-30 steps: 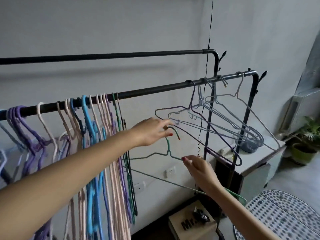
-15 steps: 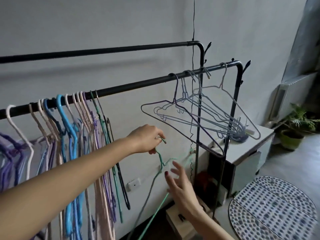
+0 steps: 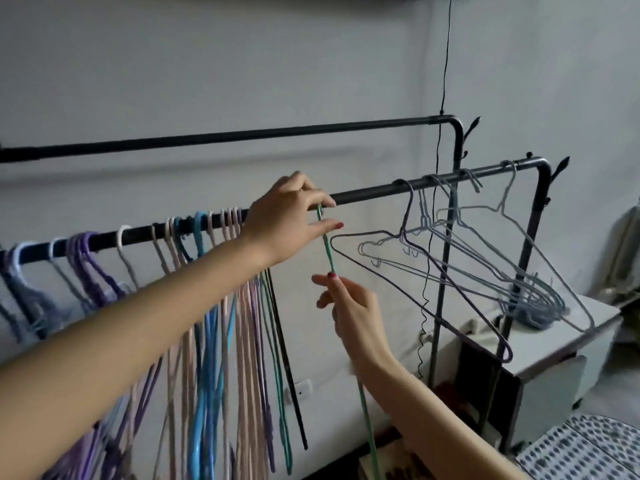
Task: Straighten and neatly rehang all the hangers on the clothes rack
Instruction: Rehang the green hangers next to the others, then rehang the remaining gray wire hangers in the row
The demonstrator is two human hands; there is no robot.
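Left hand (image 3: 291,220) pinches green hanger (image 3: 327,249) hook just under front rail (image 3: 367,194), mid-rail gap. Right hand (image 3: 349,306) fingers curl on hanger lower wire. Lift hook over rail, seat against tidy left bunch (image 3: 214,230), avoid tangled grey hangers (image 3: 485,258).

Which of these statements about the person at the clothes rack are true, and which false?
1. The left hand pinches the top of a green hanger at the front rail. True.
2. The right hand rests on the white cabinet. False: it holds the green hanger lower down.
3. The back rail is crowded with hangers. False: none show on it.
4. Grey wire hangers hang tilted near the right end of the front rail. True.
5. The pink and blue hangers hang left of the left hand. True.
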